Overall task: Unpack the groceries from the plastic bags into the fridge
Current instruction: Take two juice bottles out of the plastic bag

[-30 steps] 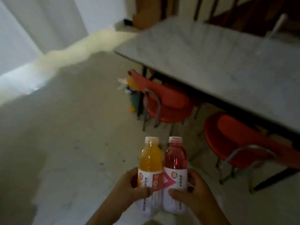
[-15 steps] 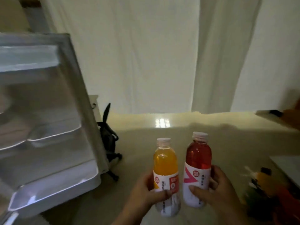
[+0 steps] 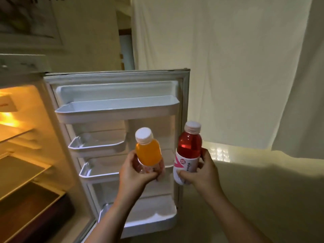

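L hand (image 3: 135,172) grip curled, R hand (image 3: 201,172) grip curled, both forearms raised

light: dim room, warm yellow glow from inside my fridge (image 3: 21,120) | glare: bright patch on floor right of fridge, under curtain (image 3: 228,67) | shadow: deep right of fridge door (image 3: 119,109) | quality: soft, grainy, lines bowed at edges
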